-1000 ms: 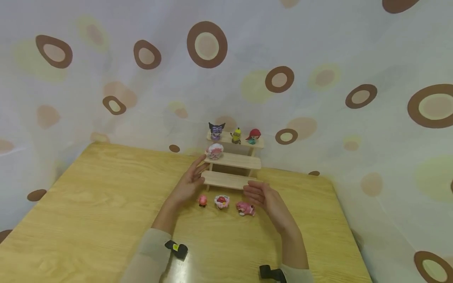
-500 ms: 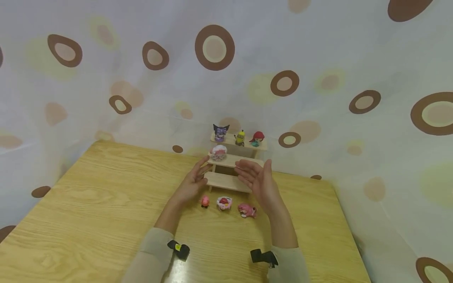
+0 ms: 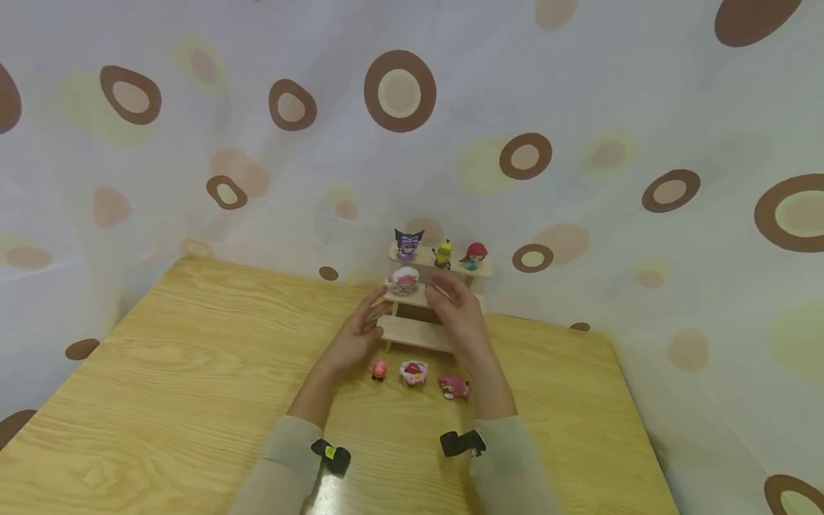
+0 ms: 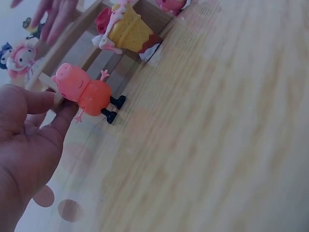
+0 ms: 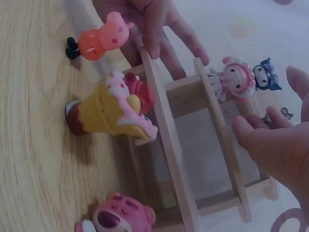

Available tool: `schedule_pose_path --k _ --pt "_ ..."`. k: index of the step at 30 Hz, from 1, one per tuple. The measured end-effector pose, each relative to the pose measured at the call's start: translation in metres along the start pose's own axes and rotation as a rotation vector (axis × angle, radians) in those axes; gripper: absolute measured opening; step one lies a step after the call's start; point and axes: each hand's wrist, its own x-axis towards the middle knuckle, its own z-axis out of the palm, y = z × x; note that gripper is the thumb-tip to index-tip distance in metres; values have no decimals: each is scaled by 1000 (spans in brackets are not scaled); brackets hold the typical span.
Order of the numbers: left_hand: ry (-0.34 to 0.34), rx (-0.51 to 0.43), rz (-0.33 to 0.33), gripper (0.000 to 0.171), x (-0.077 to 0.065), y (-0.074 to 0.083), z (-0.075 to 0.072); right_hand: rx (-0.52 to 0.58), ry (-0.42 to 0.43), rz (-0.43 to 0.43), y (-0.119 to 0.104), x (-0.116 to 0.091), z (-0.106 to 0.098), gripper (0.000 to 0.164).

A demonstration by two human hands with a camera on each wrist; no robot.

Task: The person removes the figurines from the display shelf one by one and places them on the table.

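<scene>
A three-step wooden display stand (image 3: 412, 332) stands against the back wall. My left hand (image 3: 354, 340) grips its left end, thumb at the lowest step and fingers reaching toward the middle one. My right hand (image 3: 460, 315), fingers loosely bent, hovers before the middle step with nothing in it. Left on that step sits a toy figure in a white-and-pink hood (image 3: 405, 281). On the table in front are a pink pig figure (image 4: 89, 92) in an orange dress, an ice-cream-cone figure (image 5: 108, 108) and a pink bear figure (image 5: 123, 215).
Along the top step stand a figure with black pointed ears (image 3: 408, 244), a yellow figure (image 3: 443, 254) and a red-haired figure (image 3: 475, 255). The wood-grain table (image 3: 212, 357) meets a wall covering (image 3: 309, 164) patterned with brown rings.
My right hand has moved up and left, from beside the lowest step's right end to in front of the middle step. My left hand stays at the stand's left end.
</scene>
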Motion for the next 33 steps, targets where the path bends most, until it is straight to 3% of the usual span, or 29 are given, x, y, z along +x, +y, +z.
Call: schedule_pose_path --k 8,15,22,28,33 --pt "-8 8 9 80 3 -1 1 -12 34 -11 4 15 13 54" --pt "10 12 -25 80 2 1 -1 -2 19 15 3 25 21 62" --pt "6 10 -11 79 1 0 -1 -18 -51 0 3 33 29 53" --pt "14 -4 0 79 1 0 0 -55 6 10 3 35 34 39" --pt "26 -18 -7 80 1 1 1 -71 19 2 4 33 35 37"
